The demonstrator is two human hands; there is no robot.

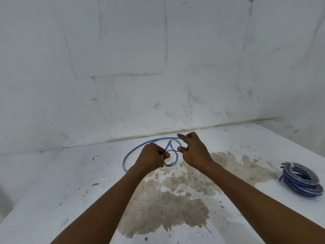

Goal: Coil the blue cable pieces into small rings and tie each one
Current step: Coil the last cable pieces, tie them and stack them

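- the left hand was curled into a fist over the white table, its fingers and thumb pinched on a small ring of the blue cable.
- that small ring hung just below and to the right of the left thumb, between the two hands, and looked to be made of a couple of turns lying close together.
- the right hand sat just to the right of the ring, its thumb and a bent finger closed on the cable strand where it ran up and over from the ring; the forefinger stuck out loosely toward the wall, slightly blurred.
- the rest of the blue cable swept out from the hands in one wide loop on the table, curving away to the left, down toward the left wrist, and along the far side near the wall.
- a short bit of the cable rose in a narrow peak between the hands, just above the ring.
- a pile of coiled cable, blue with greyish strands, lay stacked on the table well apart to the right, near the table's right edge.
- a large brownish stain spread over the table beneath and between the forearms, with smaller splashes around it.
- the wall behind was white, scuffed and marked with dark lines.
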